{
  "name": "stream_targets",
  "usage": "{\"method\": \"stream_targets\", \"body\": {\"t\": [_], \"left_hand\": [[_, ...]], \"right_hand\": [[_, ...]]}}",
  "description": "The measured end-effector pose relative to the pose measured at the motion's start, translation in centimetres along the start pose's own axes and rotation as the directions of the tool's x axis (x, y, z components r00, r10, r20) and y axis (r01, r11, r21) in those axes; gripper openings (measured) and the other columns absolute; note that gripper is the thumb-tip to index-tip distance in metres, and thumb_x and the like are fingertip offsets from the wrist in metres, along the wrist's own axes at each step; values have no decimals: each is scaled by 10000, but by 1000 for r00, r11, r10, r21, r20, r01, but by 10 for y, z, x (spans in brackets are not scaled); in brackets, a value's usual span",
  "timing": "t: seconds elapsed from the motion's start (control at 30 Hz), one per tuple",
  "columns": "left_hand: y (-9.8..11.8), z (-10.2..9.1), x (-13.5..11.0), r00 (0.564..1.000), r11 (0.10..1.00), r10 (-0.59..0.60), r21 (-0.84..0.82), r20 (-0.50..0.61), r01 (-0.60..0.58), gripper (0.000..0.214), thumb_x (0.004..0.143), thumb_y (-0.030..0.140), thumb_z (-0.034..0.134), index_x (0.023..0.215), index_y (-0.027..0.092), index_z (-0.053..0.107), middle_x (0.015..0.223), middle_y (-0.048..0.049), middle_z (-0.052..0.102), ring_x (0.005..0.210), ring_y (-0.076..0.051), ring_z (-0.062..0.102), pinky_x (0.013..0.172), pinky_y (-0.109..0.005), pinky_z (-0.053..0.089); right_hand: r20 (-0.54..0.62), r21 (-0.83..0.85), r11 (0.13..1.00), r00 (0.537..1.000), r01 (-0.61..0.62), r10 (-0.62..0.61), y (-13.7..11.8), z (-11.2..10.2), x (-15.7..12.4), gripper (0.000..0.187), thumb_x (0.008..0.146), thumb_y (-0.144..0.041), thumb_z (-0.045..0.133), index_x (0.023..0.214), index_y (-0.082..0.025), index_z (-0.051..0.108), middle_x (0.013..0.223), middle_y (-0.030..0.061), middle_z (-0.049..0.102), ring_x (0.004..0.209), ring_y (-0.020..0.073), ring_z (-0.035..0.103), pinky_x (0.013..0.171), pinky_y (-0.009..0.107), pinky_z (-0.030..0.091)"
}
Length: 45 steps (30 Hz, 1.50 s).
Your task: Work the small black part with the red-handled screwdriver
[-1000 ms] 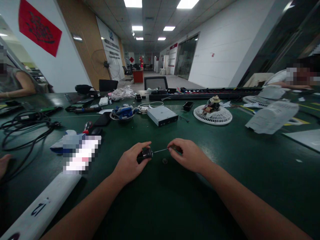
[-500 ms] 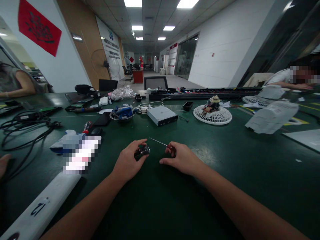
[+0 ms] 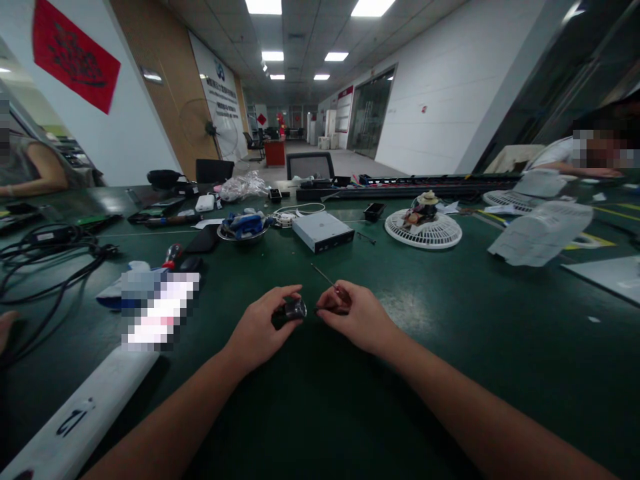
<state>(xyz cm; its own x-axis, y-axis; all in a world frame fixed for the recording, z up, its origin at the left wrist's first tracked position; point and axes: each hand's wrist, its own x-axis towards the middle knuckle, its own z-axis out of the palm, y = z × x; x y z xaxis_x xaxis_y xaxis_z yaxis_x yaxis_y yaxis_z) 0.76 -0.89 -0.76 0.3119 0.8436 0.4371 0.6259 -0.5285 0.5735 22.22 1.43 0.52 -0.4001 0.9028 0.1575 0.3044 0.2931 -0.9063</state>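
- The left hand curls its fingers and thumb closed around a small glossy black cylindrical part, whose rounded end shines like polished metal.
- The right hand pinches a slim screwdriver with a thin steel shaft; its reddish handle sits mostly hidden in the fingers, and the shaft points up and left, away from the person.
- The hands hover just above the desk, a dark green, faintly glossy surface, low at centre frame. The fingertips of the right hand are just beside the black part, not touching it.
- Both bare forearms reach in from the lower corners and angle toward each other, wrists low.
- Upper centre: a flat silver-grey metal drive box lies beside a steel bowl of blue parts.
- Right of centre: a round white plastic fan grille lies flat.
- Left: a tangled black cable lies on the desk.
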Motion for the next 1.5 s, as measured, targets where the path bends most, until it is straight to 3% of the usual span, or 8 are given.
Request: {"method": "stream_targets", "body": {"t": [0.17, 0.37, 0.57, 0.7, 0.97, 1.23, 1.4, 1.5], "left_hand": [[4, 1, -2, 996, 997, 68, -34, 57, -67, 557, 780, 136, 698, 1288, 254, 501, 1178, -43, 640, 1038, -195, 631, 918, -366, 519], [7, 1, -4, 994, 994, 85, -76, 74, -79, 483, 756, 143, 724, 1203, 239, 568, 1221, -48, 638, 959, -185, 663, 886, -359, 541], [16, -1, -3, 994, 990, 52, -135, 93, -39, 555, 740, 118, 728, 1247, 247, 545, 1116, -29, 682, 922, -174, 677, 876, -359, 557], [17, -2, -3, 992, 989, 84, -132, 90, -71, 415, 756, 131, 707, 1150, 225, 616, 1161, -55, 678, 1062, -221, 648, 970, -421, 513], [15, 0, -4, 995, 989, 25, -147, 93, -11, 540, 748, 160, 726, 1254, 240, 555, 1091, -47, 706, 954, -209, 683, 891, -391, 556], [17, -3, -3, 990, 988, 83, -137, 111, -68, 433, 752, 128, 707, 1165, 240, 640, 1132, -35, 708, 1053, -215, 663, 981, -407, 510], [13, -2, -1, 997, 994, -3, -113, 80, 13, 434, 760, 180, 716, 1180, 241, 625, 1142, -48, 699, 1026, -226, 668, 946, -437, 528], [5, -3, 1, 995, 993, -98, -65, -24, 96, 467, 759, 204, 717, 1206, 256, 594, 1102, -42, 707, 940, -217, 688, 870, -430, 560]], "right_hand": [[27, 2, 995, 995, 101, -101, -6, 5, -4, 310, 763, -170, 654, 658, -220, 367, 838, 5, 692, 854, 170, 663, 735, 291, 488], [-34, -235, 961, 987, 146, -158, -7, 1, -2, 259, 736, -107, 680, 649, -197, 454, 817, -4, 658, 741, 140, 598, 667, 268, 422], [-2, -337, 941, 999, 31, -34, -10, -4, 0, 193, 723, -271, 752, 721, -183, 580, 663, -34, 562, 598, 117, 506, 544, 237, 361], [42, -392, 920, 999, 13, 4, -10, -4, -2, 208, 746, -314, 727, 694, -186, 572, 628, -36, 549, 559, 110, 481, 516, 237, 321], [113, -422, 889, 984, 175, -140, -12, -2, -5, 185, 759, -237, 668, 671, -189, 512, 625, -42, 518, 572, 100, 464, 537, 232, 296], [76, -290, 953, 991, -86, 112, -4, -2, 2, 271, 690, -297, 722, 639, -194, 477, 581, -60, 488, 522, 91, 424, 469, 225, 284], [27, -377, 924, 997, -57, 73, -5, -3, 2, 313, 741, -418, 706, 687, -193, 495, 646, -29, 551, 567, 110, 479, 499, 238, 309], [-8, -417, 908, 999, -45, 45, -7, -9, 1, 274, 873, -461, 561, 849, -188, 563, 730, 10, 608, 627, 138, 539, 549, 258, 343]]}}
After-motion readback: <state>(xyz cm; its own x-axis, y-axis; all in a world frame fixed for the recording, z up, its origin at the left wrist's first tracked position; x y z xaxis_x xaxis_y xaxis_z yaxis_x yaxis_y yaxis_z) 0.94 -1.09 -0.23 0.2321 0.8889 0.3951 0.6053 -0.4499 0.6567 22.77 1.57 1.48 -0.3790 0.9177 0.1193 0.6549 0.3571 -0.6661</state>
